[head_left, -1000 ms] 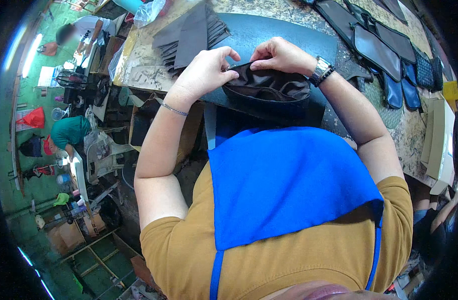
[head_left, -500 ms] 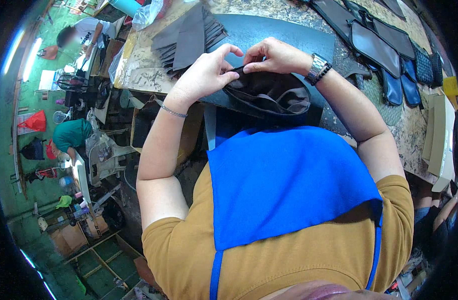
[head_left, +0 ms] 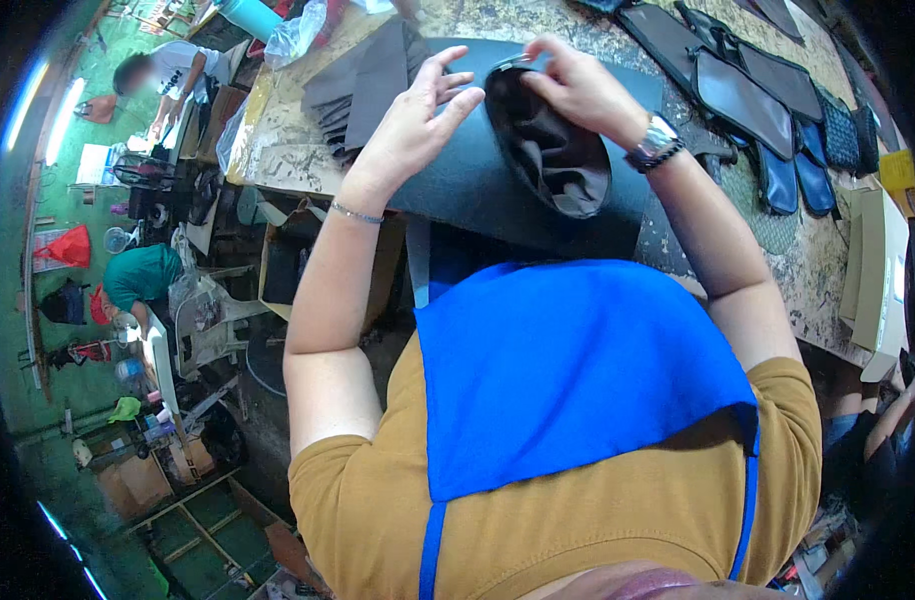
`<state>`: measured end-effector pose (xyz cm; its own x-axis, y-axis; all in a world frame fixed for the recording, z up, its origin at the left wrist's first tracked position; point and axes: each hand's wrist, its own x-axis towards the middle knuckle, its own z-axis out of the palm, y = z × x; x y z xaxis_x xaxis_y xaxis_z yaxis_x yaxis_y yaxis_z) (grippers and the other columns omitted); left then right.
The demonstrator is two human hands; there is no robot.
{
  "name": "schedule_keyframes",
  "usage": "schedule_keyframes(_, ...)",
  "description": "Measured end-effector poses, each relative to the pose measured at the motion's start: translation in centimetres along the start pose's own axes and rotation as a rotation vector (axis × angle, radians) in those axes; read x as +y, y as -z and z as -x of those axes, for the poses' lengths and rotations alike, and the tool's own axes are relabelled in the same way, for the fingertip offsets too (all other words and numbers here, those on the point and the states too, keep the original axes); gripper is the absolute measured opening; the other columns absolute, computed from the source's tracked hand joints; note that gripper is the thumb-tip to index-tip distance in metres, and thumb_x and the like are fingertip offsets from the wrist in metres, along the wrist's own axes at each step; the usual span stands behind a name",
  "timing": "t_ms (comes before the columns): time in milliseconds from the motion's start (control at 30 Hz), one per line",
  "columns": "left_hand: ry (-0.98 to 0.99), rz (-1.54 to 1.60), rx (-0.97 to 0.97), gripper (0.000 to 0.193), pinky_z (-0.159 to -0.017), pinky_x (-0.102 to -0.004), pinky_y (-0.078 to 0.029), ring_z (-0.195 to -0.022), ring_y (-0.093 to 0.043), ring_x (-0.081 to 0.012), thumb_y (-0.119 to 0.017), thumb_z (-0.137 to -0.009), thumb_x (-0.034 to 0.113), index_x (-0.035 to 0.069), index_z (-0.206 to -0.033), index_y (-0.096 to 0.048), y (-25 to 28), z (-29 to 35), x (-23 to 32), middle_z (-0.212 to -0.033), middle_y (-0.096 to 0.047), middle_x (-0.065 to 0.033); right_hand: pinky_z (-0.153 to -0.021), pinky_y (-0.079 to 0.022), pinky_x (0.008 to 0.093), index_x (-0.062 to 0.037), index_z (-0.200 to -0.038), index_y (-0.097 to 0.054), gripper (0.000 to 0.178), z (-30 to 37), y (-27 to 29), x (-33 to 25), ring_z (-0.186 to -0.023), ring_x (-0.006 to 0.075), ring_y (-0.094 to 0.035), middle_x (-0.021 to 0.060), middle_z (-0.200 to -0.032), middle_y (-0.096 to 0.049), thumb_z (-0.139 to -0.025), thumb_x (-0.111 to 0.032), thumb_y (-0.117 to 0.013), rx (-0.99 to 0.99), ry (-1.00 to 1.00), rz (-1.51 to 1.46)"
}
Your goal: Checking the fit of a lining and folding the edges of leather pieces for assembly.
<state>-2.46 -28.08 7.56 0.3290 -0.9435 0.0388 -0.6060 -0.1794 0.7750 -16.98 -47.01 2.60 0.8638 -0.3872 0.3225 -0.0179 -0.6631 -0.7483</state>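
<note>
A dark pouch (head_left: 570, 172) with a brown fabric lining stands tilted on a smooth dark mat (head_left: 448, 195), its mouth gaping toward me. My right hand (head_left: 585, 95) pinches the far end of the pouch's rim, thumb inside the mouth; the fingertips are slightly blurred. To the left of the pouch, my left hand (head_left: 418, 120) hangs apart from it, palm turned inward and fingers spread, holding nothing. Just beyond that hand lies a fanned stack of dark grey-brown pieces (head_left: 378, 85), partly hidden behind it.
Finished-looking dark pouches (head_left: 748, 90) lie at the far right beside a hammer (head_left: 713, 155). A cream box (head_left: 878, 270) sits on the table's right edge. Below the left edge is an open cardboard box (head_left: 278, 265). Two people work at left, one in a green shirt (head_left: 143, 275).
The pouch has turned from lying crosswise to pointing away from me, its mouth opening wider. My left hand has let go of the rim and spread its fingers; my right hand moved farther away.
</note>
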Motion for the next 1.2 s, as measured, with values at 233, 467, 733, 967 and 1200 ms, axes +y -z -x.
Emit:
schedule_keyframes(233,0.153,0.426,-0.054,0.075,-0.108,-0.0359,-0.031,-0.128,-0.043,-0.0239,-0.058,-0.095,0.038,0.004,-0.150,-0.020,-2.5,3.4,-1.2,-0.139,-0.045,-0.0225,-0.071,-0.049,0.0481,-0.0071,-0.145,-0.024,0.068,4.7,4.5,-3.1,-0.074,0.0442,-0.063,0.0272,-0.072,-0.061,-0.085,-0.011,-0.056,0.075,-0.162,0.174)
schedule_keyframes(467,0.300,0.336,-0.080,0.061,-0.094,-0.0297,-0.045,-0.112,-0.056,-0.0186,-0.068,-0.088,0.016,0.000,-0.141,-0.041,-3.3,5.6,0.2,-0.125,-0.058,-0.0183,-0.069,-0.049,0.0478,-0.0008,-0.140,-0.036,0.062,8.6,6.4,-7.6,-0.070,0.0400,-0.063,0.0233,-0.071,-0.062,-0.084,-0.013,-0.060,-0.149,-0.315,0.229)
schedule_keyframes(733,0.243,0.478,-0.066,0.062,-0.087,-0.0256,-0.047,-0.095,-0.059,-0.0107,-0.063,-0.085,-0.001,0.000,-0.142,-0.038,-3.7,7.4,1.9,-0.109,-0.065,-0.0117,-0.077,-0.050,0.0404,-0.0062,-0.112,-0.058,0.037,7.6,4.9,-9.5,-0.090,0.0319,-0.062,0.0138,-0.092,-0.063,-0.082,-0.026,-0.069,-0.111,0.198,0.473)
schedule_keyframes(967,0.287,0.423,-0.021,0.062,-0.080,-0.0213,-0.047,-0.091,-0.059,-0.0074,-0.054,-0.087,-0.006,0.001,-0.145,-0.033,-4.6,8.0,3.1,-0.108,-0.066,-0.0111,-0.084,-0.047,0.0396,-0.0063,-0.092,-0.060,0.021,5.8,0.7,-7.6,-0.096,0.0292,-0.060,0.0128,-0.095,-0.062,-0.080,-0.020,-0.069,-0.156,0.387,0.333)
schedule_keyframes(1200,0.265,0.341,0.046,0.060,-0.073,-0.0243,-0.048,-0.073,-0.052,-0.0072,-0.057,-0.084,0.003,0.000,-0.141,-0.040,-4.4,7.7,1.9,-0.093,-0.070,-0.0144,-0.076,-0.049,0.0416,-0.0062,-0.082,-0.060,0.015,6.2,0.3,-7.2,-0.086,0.0307,-0.062,0.0120,-0.086,-0.060,-0.083,-0.020,-0.065,-0.216,0.350,0.242)
